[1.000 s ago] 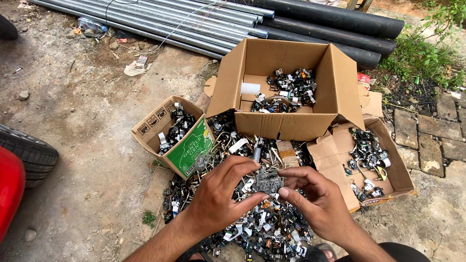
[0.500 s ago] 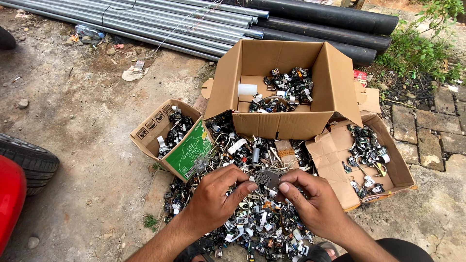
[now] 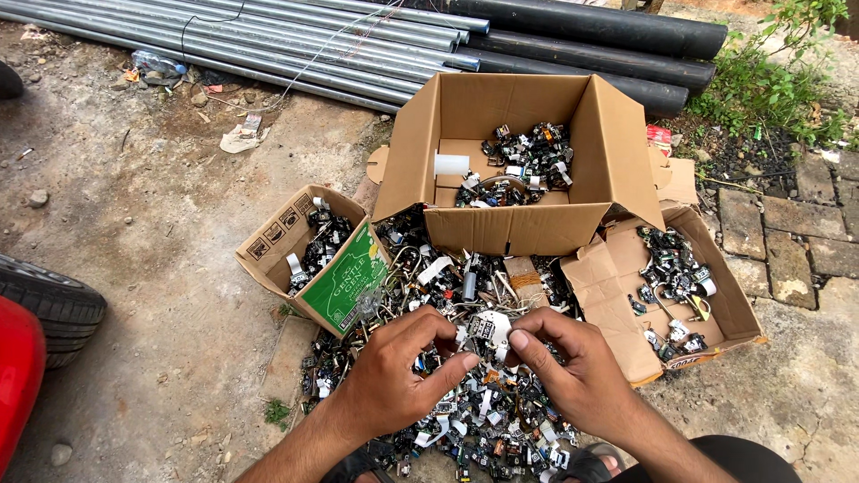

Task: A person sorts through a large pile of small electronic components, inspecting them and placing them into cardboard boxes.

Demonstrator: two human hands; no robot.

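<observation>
My left hand [image 3: 403,376] and my right hand [image 3: 573,371] meet over a heap of small electronic scrap parts [image 3: 465,411] on the ground. Between the fingertips of both hands sits one small metal-and-black part [image 3: 486,329], pinched from either side. Just behind the hands stands a large open cardboard box [image 3: 474,228] with more such parts and a white roll inside. To the left a small green-fronted carton [image 3: 344,277] holds parts too. A flattened box tray [image 3: 613,300] at the right also carries several parts.
Grey metal pipes [image 3: 268,40] and black pipes [image 3: 608,27] lie along the back. A car tyre [image 3: 49,309] and red bodywork [image 3: 18,376] are at the left edge. Paving stones [image 3: 796,241] and weeds are at the right. My sandalled foot [image 3: 573,465] shows at the bottom.
The hands have sunk slightly toward the heap and closed in on the small part. The boxes have not moved.
</observation>
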